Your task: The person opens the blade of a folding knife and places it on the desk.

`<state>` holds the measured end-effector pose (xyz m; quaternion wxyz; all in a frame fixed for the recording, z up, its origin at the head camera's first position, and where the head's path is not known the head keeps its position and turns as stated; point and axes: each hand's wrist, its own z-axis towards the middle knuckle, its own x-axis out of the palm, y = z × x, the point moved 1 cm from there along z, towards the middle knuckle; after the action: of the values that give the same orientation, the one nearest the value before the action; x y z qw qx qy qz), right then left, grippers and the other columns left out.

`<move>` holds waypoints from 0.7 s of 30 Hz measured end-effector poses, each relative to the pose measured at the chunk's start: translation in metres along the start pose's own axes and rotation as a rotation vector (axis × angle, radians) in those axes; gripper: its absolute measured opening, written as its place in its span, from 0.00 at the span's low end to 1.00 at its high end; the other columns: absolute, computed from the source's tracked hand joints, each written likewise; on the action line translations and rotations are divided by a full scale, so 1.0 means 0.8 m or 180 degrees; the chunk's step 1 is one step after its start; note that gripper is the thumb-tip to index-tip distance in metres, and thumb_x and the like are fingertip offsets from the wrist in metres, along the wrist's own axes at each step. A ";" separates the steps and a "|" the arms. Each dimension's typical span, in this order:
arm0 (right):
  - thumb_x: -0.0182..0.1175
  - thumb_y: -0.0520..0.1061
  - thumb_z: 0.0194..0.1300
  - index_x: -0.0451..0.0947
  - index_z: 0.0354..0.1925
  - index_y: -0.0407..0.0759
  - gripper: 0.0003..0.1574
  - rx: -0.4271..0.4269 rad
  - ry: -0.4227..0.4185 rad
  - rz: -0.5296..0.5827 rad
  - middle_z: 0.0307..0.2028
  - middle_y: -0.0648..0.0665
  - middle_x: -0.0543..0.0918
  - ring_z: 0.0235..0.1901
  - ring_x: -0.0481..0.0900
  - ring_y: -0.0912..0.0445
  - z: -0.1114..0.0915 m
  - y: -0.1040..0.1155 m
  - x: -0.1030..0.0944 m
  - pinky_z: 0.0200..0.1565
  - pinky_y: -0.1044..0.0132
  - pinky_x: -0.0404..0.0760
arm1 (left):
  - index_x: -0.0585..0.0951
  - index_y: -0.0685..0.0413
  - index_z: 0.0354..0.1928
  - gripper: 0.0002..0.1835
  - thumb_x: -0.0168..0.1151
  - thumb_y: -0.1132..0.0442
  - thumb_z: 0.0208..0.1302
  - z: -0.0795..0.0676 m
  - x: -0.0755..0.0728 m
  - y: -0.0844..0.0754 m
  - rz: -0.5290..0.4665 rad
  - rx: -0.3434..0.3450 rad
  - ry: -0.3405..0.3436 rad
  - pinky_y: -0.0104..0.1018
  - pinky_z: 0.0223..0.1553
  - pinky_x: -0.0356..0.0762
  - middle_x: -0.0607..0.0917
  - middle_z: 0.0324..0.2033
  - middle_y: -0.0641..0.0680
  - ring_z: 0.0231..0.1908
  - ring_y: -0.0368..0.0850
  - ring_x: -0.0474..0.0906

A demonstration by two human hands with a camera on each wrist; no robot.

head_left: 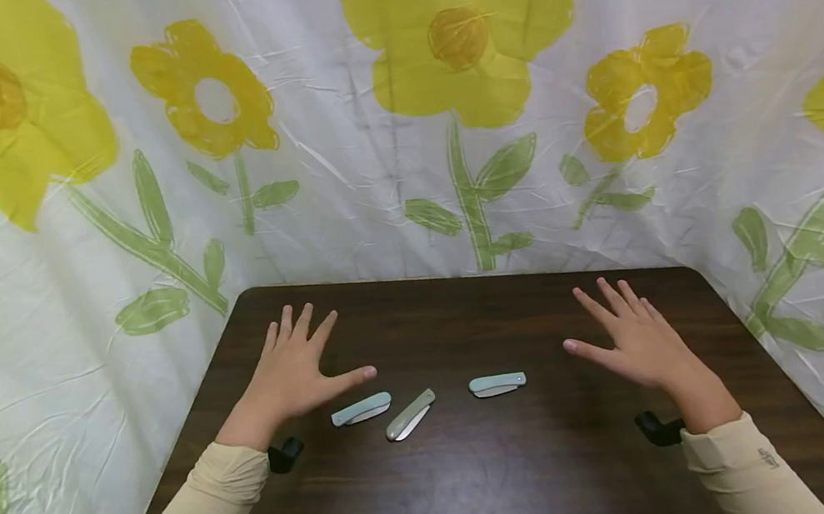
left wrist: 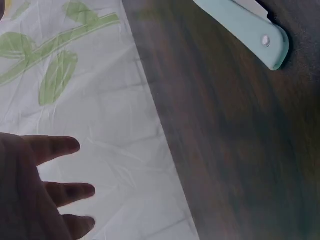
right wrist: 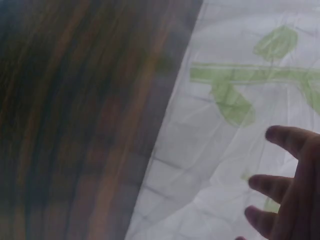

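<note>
Holds the left grip (head_left: 290, 374) spread above the tabletop (head_left: 474, 485), with fingers fanned and thumb stretched inward, near the left blue knife (head_left: 362, 409). Holds the right grip (head_left: 641, 344) spread likewise, with thumb pointing inward, well apart from the right blue knife (head_left: 497, 384). Between the two, has three folding knives lying with blades along their handles: the left blue knife, just beside it the green knife (head_left: 411, 415) at a steeper slant, and the right blue knife, lying nearly level and apart from both. Wears black mounts (head_left: 660, 429) at the wrists and tan sleeves (head_left: 221, 486) behind them.

Spreads outward in dark brown wood grain, with rounded far corners and a pale sheen toward the front. Meets, beyond the far and side edges, a creased white curtain (head_left: 331, 173) printed with yellow flowers (head_left: 407, 65) and green leaves.

From the head, takes in both grips and all three knives together. From the left wrist, gives a close look at a blue knife's end, with a silvery rivet (left wrist: 265, 40). From the right wrist, shows blurred wood grain, curtain and fingertips.
</note>
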<state>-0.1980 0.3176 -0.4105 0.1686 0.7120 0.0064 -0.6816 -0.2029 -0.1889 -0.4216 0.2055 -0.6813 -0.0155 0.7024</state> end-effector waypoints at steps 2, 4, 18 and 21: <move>0.54 0.79 0.72 0.53 0.85 0.53 0.58 -0.0025 -0.0036 0.0020 0.82 0.30 0.56 0.81 0.51 0.29 0.002 0.001 0.003 0.74 0.25 0.56 | 0.60 0.49 0.84 0.58 0.52 0.17 0.64 0.000 0.005 -0.002 -0.0082 0.0031 -0.0058 0.73 0.76 0.57 0.63 0.79 0.69 0.80 0.73 0.56; 0.56 0.77 0.73 0.61 0.82 0.49 0.54 -0.0063 -0.0044 0.0124 0.77 0.31 0.68 0.76 0.66 0.31 0.005 0.002 0.006 0.68 0.28 0.68 | 0.61 0.49 0.84 0.53 0.48 0.20 0.70 0.001 0.011 -0.006 -0.0205 0.0032 -0.0105 0.71 0.69 0.70 0.70 0.76 0.68 0.75 0.71 0.67; 0.68 0.51 0.75 0.81 0.64 0.37 0.27 -0.0763 0.0149 0.1076 0.58 0.34 0.86 0.58 0.84 0.38 0.043 0.039 0.061 0.57 0.39 0.83 | 0.83 0.55 0.63 0.31 0.63 0.37 0.73 -0.004 0.070 -0.065 -0.0806 -0.0085 -0.0028 0.47 0.41 0.83 0.87 0.46 0.54 0.44 0.47 0.83; 0.67 0.49 0.76 0.79 0.65 0.34 0.28 -0.0888 0.0298 0.1165 0.59 0.34 0.85 0.58 0.84 0.38 0.051 0.050 0.074 0.58 0.39 0.83 | 0.83 0.56 0.63 0.31 0.65 0.38 0.73 -0.008 0.084 -0.084 -0.1004 -0.0062 0.0083 0.46 0.42 0.82 0.86 0.47 0.55 0.43 0.46 0.82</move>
<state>-0.2240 0.2564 -0.4592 0.3856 0.7019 -0.0209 -0.5985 -0.1778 -0.1086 -0.4655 0.3067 -0.6814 -0.1265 0.6523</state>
